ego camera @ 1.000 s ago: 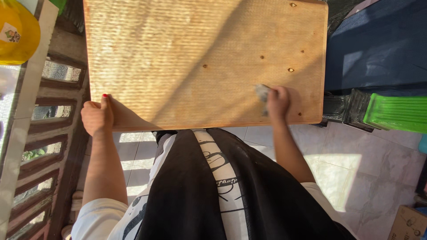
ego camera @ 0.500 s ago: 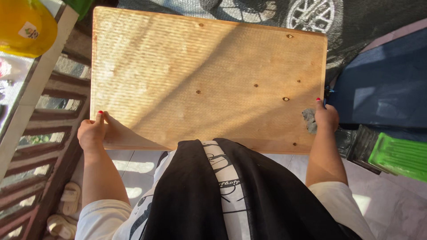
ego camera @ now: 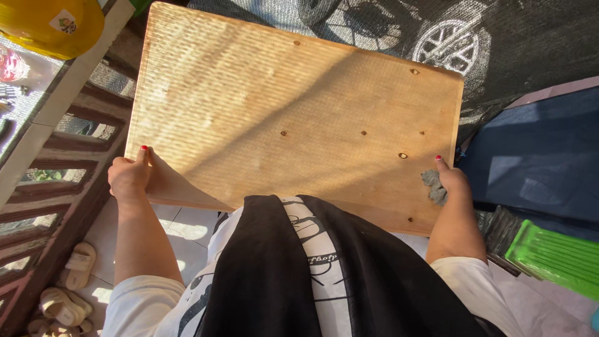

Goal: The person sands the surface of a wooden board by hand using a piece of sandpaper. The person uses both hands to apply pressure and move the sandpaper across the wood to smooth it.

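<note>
A large wooden board (ego camera: 293, 112) with a few small holes and screws is held flat in front of me. My left hand (ego camera: 129, 175) grips its near left corner, thumb on top. My right hand (ego camera: 450, 181) grips the right edge near the front corner and also holds a small grey scrap (ego camera: 432, 185), like sandpaper or a cloth, pressed against the board. Both thumbs have red nails.
A slatted wooden railing (ego camera: 56, 162) runs along the left, with a yellow helmet-like object (ego camera: 56, 25) on its ledge. A covered vehicle wheel (ego camera: 449, 43) is beyond the board. A blue cloth (ego camera: 536, 156) and green plastic crate (ego camera: 552, 256) lie right. Sandals (ego camera: 68, 287) sit on the tiled floor.
My right hand slid with the grey scrap from the board's surface to its right edge and gripped it. The board has tilted, its right side lower, and the view shifted.
</note>
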